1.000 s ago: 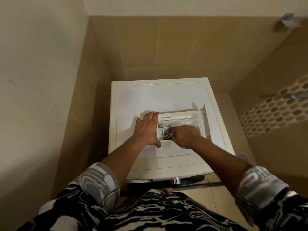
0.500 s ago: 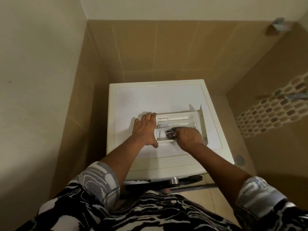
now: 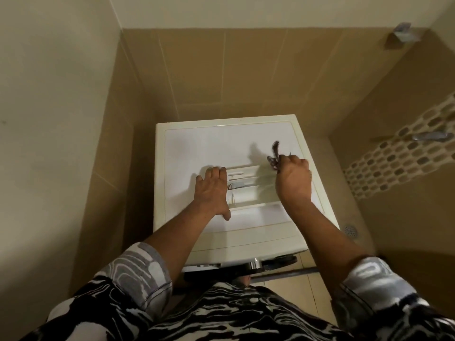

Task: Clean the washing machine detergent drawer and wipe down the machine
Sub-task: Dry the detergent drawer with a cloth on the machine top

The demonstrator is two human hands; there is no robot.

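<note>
Flat and unclenched, my left hand [image 3: 213,190] presses the end of the white plastic detergent drawer [image 3: 246,193] lying on the cream washing machine [image 3: 209,146], probably to steady it; farther, my right hand [image 3: 294,178] pinches a dark patterned cloth [image 3: 273,156] above.

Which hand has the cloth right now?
The right hand: it pinches the dark patterned cloth above the right end of the detergent drawer. The left hand rests flat at the drawer's left end, holding nothing.
</note>
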